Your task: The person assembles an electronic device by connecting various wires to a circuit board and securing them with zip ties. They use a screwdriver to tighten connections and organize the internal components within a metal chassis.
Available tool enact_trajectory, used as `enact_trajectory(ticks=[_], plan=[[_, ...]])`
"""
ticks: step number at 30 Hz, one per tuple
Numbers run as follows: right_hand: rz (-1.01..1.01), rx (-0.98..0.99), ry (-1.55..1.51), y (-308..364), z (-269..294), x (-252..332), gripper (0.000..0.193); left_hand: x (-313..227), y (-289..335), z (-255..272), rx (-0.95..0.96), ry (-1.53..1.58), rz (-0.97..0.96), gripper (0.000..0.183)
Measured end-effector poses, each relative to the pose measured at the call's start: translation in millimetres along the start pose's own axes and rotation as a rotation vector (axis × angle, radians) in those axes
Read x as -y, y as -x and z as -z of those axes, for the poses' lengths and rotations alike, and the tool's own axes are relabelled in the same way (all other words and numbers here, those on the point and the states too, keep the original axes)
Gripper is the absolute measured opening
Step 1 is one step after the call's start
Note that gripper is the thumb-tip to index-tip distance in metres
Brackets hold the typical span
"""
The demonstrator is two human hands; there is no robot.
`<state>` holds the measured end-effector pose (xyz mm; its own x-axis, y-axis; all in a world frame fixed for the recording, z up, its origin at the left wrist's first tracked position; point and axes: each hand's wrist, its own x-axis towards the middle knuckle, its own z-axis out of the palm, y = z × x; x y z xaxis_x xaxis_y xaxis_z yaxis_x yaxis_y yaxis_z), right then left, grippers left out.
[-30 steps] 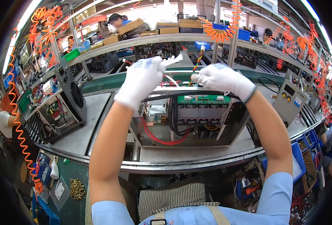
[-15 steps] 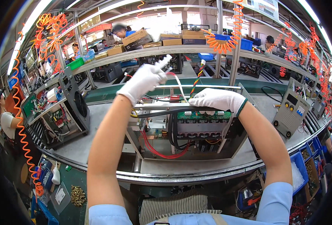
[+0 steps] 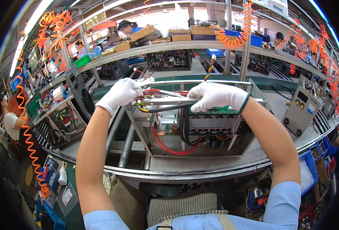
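Observation:
My left hand [image 3: 124,94], in a white glove, is closed at the left end of the open machine chassis [image 3: 234,143]. White plugs [image 3: 146,81] stick out beside its fingertips. A white-sleeved cable [image 3: 169,93] runs from there along the top to my right hand [image 3: 217,96], also gloved. That hand is closed over the front metal rail [image 3: 162,101], thumb in front; its fingertips meet the cable. Behind it a twisted multicoloured wire bundle [image 3: 209,69] with a white plug stands up. Inside the chassis are a green circuit board [image 3: 215,112], thick black cables [image 3: 185,130] and red wires [image 3: 165,145].
Another open machine [image 3: 62,119] stands to the left, and a grey panelled unit [image 3: 301,105] to the right. Rollers [image 3: 126,149] show beside the chassis. An orange coiled hose [image 3: 27,142] hangs at left. Blue parts bins [image 3: 309,168] sit lower right. Other people work farther off.
My left hand has moved left and down with the plugs, drawing the white-sleeved cable from an upright loop to lying along the top. The right hand's fingers have shifted on the rail.

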<state>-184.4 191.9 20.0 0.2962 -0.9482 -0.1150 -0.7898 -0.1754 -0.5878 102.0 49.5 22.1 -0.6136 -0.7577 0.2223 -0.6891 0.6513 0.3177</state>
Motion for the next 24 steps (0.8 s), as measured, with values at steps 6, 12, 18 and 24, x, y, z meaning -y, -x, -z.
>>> enact_trajectory(ticks=[6,12,18,24], plan=[[0.081,0.042,-0.255,-18,-14,-5,0.03,20,50,7,-0.459,0.011,-0.064,0.013],[0.044,0.08,-0.286,-10,-8,-23,0.025,-91,110,-92,-0.392,0.499,-0.406,0.024],[0.099,0.01,-0.234,-14,-14,-9,0.037,-139,72,-179,-0.218,1.595,0.234,0.021],[0.001,-0.063,-0.045,-5,-6,0,0.052,-162,43,-193,-0.481,1.611,0.258,0.017]])
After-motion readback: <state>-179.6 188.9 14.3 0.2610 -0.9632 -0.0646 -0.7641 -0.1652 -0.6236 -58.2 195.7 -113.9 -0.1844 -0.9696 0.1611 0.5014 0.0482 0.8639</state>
